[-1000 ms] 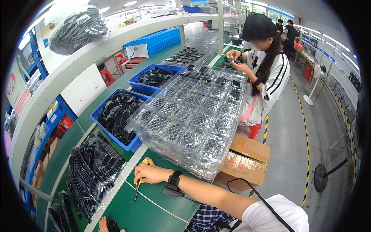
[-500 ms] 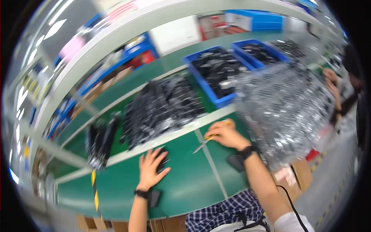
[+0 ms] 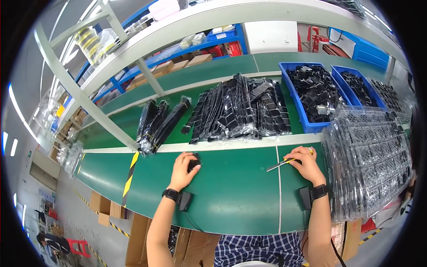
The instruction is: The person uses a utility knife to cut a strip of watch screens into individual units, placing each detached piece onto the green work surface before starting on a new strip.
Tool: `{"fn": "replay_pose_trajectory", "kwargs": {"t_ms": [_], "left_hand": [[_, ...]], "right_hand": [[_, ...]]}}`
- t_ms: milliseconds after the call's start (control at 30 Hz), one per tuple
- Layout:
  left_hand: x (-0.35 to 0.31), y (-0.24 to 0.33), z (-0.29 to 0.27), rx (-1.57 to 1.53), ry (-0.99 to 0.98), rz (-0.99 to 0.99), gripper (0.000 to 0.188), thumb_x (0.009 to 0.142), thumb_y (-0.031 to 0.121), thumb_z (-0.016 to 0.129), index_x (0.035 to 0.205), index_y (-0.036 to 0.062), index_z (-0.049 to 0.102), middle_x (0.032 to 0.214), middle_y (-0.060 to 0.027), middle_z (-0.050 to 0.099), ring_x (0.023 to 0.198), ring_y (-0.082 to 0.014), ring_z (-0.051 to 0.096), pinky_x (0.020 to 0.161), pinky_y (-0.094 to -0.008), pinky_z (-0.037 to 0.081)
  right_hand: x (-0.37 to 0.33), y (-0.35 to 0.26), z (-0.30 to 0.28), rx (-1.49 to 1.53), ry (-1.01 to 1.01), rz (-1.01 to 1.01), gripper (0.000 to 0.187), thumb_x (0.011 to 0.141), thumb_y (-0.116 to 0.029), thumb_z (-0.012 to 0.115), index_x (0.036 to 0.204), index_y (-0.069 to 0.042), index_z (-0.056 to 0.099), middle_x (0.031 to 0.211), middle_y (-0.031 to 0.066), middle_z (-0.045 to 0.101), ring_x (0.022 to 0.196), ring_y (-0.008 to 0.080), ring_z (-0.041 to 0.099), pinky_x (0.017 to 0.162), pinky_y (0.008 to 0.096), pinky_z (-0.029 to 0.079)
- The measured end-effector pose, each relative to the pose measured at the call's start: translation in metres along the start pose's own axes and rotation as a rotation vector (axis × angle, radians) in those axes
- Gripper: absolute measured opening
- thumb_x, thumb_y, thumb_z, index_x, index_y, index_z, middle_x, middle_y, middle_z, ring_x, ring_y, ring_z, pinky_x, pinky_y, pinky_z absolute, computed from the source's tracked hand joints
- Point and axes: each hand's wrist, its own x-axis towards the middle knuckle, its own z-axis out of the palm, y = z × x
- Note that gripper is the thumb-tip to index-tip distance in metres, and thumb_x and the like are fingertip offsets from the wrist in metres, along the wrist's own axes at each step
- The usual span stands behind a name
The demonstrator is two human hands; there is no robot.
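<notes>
My left hand point(image 3: 181, 171) rests on the green worktop with its fingers curled round a small flat black piece point(image 3: 194, 163). Over to the right, my right hand point(image 3: 308, 165) grips a slim tool point(image 3: 278, 166) with a yellow and black handle; its metal tip points left, low over the table. The fingers hide much of the handle, so its exact kind is unclear. Beyond my hands, rows of black pieces in clear plastic strips point(image 3: 238, 111) lie in a wide pile. Banded bundles of black strips point(image 3: 162, 124) lie left of that pile.
Blue bins point(image 3: 311, 125) of loose black parts stand at the back right. A tall stack of clear plastic trays point(image 3: 367, 164) rises right of my right arm. A pale metal rail point(image 3: 213, 146) crosses the bench, and a frame post point(image 3: 84, 95) slants at left.
My view has turned, so the bench appears straighter. My left fingers, spread beside the black piece before, are now curled round it. The tool remains in my right hand.
</notes>
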Motion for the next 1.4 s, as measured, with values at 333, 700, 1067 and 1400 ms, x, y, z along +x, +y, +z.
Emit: {"fn": "replay_pose_trajectory", "kwargs": {"t_ms": [333,700,1067,1400], "left_hand": [[-0.023,-0.027,-0.047,0.259,-0.057,-0.515,0.062,0.091,0.048,0.074,0.134,0.0097,0.054,0.15,-0.0166,0.048,0.148,-0.0409,0.034,0.118,-0.0675,0.022],[0.131,0.098,0.062,0.37,0.015,0.178,0.088,0.09,0.035,0.075,0.162,0.011,0.03,0.164,-0.0058,0.041,0.153,-0.0251,0.035,0.125,-0.0648,0.007],[0.123,0.112,0.045,-0.181,0.138,-0.007,0.019,0.1,0.008,0.062,0.116,0.0074,0.073,0.109,-0.013,0.075,0.101,-0.0303,0.071,0.099,-0.0423,0.051],[0.051,0.148,0.034,-0.133,-0.04,0.369,0.026,0.091,0.011,0.073,0.117,0.0102,0.074,0.102,-0.0071,0.074,0.095,-0.0272,0.07,0.084,-0.0394,0.056]], "right_hand": [[0.002,-0.001,0.001,0.047,0.05,-0.013,0.025,0.091,-0.01,0.075,0.111,-0.025,0.08,0.111,-0.0027,0.062,0.118,0.0181,0.056,0.12,0.0542,0.014],[0.003,-0.01,-0.003,0.086,0.163,-0.081,0.027,0.089,-0.01,0.075,0.112,-0.023,0.079,0.111,-0.0028,0.064,0.116,0.018,0.058,0.112,0.0443,0.025],[0.003,-0.01,-0.002,0.018,0.151,-0.036,0.025,0.091,-0.011,0.074,0.113,-0.022,0.079,0.114,-0.0027,0.064,0.118,0.0191,0.056,0.114,0.0465,0.024],[0.004,-0.025,0.0,-0.132,0.293,-0.001,0.026,0.092,-0.012,0.073,0.117,-0.019,0.076,0.108,0.0019,0.063,0.113,0.0231,0.061,0.118,0.0595,0.024]]}}
